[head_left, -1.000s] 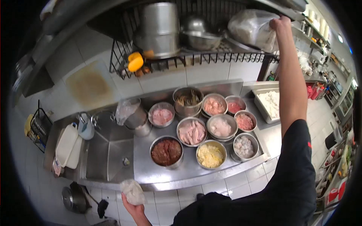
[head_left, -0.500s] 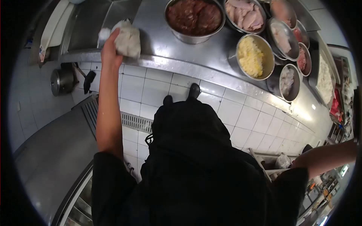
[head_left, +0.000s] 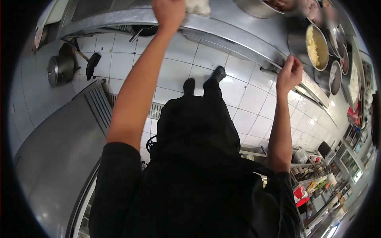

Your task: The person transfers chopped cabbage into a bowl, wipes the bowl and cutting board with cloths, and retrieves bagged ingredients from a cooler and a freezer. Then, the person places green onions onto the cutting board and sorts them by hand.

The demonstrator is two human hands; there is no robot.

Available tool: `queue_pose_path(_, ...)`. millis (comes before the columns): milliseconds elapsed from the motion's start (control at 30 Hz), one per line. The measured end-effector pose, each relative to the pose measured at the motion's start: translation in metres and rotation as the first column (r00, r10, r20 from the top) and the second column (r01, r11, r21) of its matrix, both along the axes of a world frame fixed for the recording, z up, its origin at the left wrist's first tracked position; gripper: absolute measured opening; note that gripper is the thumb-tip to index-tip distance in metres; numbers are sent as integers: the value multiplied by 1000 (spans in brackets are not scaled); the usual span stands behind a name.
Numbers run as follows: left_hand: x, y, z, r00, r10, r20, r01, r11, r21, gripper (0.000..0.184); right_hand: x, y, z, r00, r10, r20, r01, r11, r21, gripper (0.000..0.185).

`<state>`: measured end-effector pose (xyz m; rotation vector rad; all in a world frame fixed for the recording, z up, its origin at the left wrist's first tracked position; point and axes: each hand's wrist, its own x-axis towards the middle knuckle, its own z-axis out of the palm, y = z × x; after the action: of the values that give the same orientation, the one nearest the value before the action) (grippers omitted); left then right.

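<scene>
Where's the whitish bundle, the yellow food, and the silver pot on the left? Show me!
Whitish bundle (head_left: 197, 7): head view, its visible lower part.
Yellow food (head_left: 312, 45): head view, its middle.
Silver pot (head_left: 61, 70): head view, near its middle.

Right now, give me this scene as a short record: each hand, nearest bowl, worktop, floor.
Left hand: beside a soft, off-white bundle; fingers cut off by the frame, so its grip cannot be told
Right hand: fingers curled, nothing visible in its grip
Nearest bowl to right hand: round, silver metal bowl holding crumbly yellow food
Worktop: shiny, silver metal counter
Floor: white rectangular tiles under two black shoes
</scene>
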<state>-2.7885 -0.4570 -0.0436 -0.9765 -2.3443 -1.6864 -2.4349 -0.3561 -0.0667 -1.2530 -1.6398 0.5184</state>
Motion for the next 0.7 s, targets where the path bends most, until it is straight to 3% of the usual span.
queue_pose_path(67, 0, -2, -2, 999, 41, -20, -40, 999, 13, 41, -1, 8, -13, 993, -114, 42, 114, 994, 1, 29)
queue_pose_path(233, -4, -2, -6, 996, 70, -51, -72, 997, -24, 43, -16, 1, -5, 969, -186, 165, 181, 982, 49, 34)
queue_pose_path(467, -8, -7, -5, 999, 43, 3, -43, 999, 15, 44, -15, 3, -13, 974, -162, 157, 149, 985, 93, 34)
queue_pose_path(700, -7, -9, -6, 998, 33, 55, -34, 999, 8, 45, -17, 0, -4, 944, -172, 280, 156, 984, 81, 32)
